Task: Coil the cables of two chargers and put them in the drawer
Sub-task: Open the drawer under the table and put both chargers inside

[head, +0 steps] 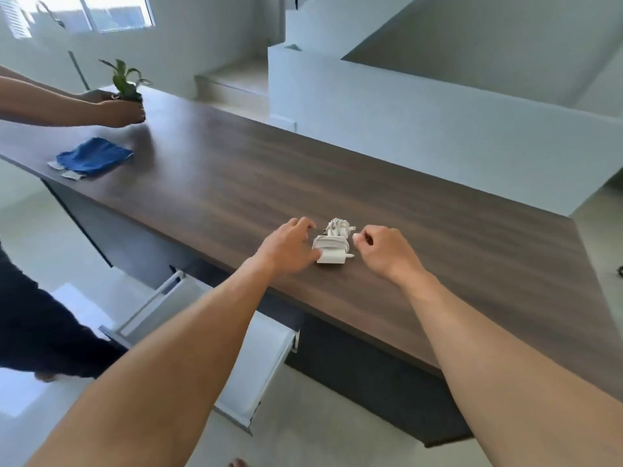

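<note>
Two white chargers lie on the dark wooden desk (438, 251), each with its cable wound around it. The nearer charger (332, 251) touches the thumb of my left hand (290, 246), whose fingers are spread beside it. The farther charger (338, 227) lies just behind it. My right hand (384, 251) hovers to the right of both, fingers curled, thumb and forefinger pinched near a cable end. Below the desk's near edge a white drawer (269, 358) stands pulled open, partly hidden by my left forearm.
Another person's hands (118, 109) hold a small potted plant (126, 82) at the desk's far left end. A blue cloth (94, 156) lies near them. That person's dark-clothed body (37, 315) stands left of the drawer. A white low wall runs behind the desk.
</note>
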`<state>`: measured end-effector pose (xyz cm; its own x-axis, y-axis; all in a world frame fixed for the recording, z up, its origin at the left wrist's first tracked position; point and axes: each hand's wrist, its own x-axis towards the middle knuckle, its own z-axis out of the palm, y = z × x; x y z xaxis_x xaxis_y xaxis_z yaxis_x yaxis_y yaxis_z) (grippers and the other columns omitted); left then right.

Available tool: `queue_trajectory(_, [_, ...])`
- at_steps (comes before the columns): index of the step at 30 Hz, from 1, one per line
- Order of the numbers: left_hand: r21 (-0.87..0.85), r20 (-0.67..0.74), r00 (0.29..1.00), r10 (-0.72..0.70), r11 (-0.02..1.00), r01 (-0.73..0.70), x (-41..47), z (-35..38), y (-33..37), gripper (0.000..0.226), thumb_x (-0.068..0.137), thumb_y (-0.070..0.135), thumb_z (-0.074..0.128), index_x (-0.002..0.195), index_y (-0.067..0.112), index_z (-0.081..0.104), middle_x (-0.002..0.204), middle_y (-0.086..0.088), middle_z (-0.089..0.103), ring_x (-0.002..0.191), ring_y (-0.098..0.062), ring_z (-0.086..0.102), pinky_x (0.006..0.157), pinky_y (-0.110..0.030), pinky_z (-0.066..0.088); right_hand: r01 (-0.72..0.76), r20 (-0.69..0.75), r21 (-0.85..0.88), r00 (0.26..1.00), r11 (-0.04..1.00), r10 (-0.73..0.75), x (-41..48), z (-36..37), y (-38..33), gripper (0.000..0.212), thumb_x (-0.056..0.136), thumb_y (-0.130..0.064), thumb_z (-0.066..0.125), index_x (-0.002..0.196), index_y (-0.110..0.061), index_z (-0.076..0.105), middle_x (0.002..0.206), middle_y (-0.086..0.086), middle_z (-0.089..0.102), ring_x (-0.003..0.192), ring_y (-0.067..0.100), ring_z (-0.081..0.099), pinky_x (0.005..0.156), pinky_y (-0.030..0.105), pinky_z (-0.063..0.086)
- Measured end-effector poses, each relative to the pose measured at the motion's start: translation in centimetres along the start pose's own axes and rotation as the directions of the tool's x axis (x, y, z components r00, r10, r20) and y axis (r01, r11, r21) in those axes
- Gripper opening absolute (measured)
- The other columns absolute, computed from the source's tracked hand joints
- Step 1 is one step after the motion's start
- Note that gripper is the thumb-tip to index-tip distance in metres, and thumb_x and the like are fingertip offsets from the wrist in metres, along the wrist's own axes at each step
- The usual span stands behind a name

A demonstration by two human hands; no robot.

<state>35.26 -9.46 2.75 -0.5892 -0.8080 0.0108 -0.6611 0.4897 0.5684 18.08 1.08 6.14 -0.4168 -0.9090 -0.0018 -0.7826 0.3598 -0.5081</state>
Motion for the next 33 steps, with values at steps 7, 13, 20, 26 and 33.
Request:
queue_trajectory(7, [0.163,0.134,0.990,0.044,0.984,-0.066,3.5,2.6,-0.4,0.080,0.071,0.060,0.071,0.135,0.021,0.042,0.132,-0.001,0.046,0.128,-0.022,0.041,0.103,-0.043,0.038,-0.092,0.008,0.041,0.996,0.995,0.092,3.6,1.3,3.1,0.022,0.093,-0.033,0.052,0.108,-0.021,0.060,0.104,-0.002,0.062,0.099,0.021,0.059,0.087,0.034,0.047])
queue_trajectory(13, [0.123,0.130,0.989,0.071,0.989,-0.087,4.9,4.9,-1.3,0.084,0.067,0.059,0.073,0.136,0.021,0.042,0.132,0.001,0.046,0.125,-0.021,0.043,0.102,-0.043,0.038,-0.095,0.107,0.026,0.990,0.995,0.092,7.7,3.3,3.9,0.047,0.095,-0.028,0.053,0.139,-0.016,0.042,0.138,0.005,0.045,0.113,0.024,0.055,0.100,0.035,0.042])
queue_trajectory(20, [0.055,0.146,0.983,0.107,0.992,-0.116,5.6,4.6,-2.8,0.069,0.068,0.052,0.076,0.124,0.020,0.051,0.120,0.002,0.053,0.113,-0.019,0.051,0.096,-0.038,0.043,-0.042,0.255,-0.014,0.966,0.999,0.044,10.6,4.1,4.4,0.062,0.093,-0.017,0.058,0.148,-0.021,0.031,0.151,0.004,0.033,0.129,0.025,0.046,0.109,0.033,0.035])
queue_trajectory(26, [0.156,0.214,0.971,0.104,0.978,-0.139,5.6,2.5,-3.6,0.070,0.068,0.052,0.075,0.129,0.022,0.053,0.118,0.003,0.050,0.114,-0.019,0.048,0.098,-0.037,0.042,0.006,0.307,0.004,0.952,1.000,-0.007,11.5,4.9,4.0,0.079,0.082,-0.025,0.073,0.148,-0.019,0.031,0.152,0.004,0.034,0.137,0.021,0.037,0.112,0.030,0.029])
queue_trajectory(33, [0.213,0.190,0.977,0.095,0.968,-0.135,4.8,0.6,-4.1,0.067,0.066,0.050,0.075,0.125,0.028,0.054,0.113,0.006,0.050,0.112,-0.016,0.048,0.095,-0.036,0.044,-0.159,0.136,-0.076,0.976,0.984,0.168,11.0,7.3,2.1,0.084,0.078,-0.059,0.067,0.143,-0.018,0.033,0.143,0.005,0.042,0.130,0.027,0.045,0.101,0.040,0.042])
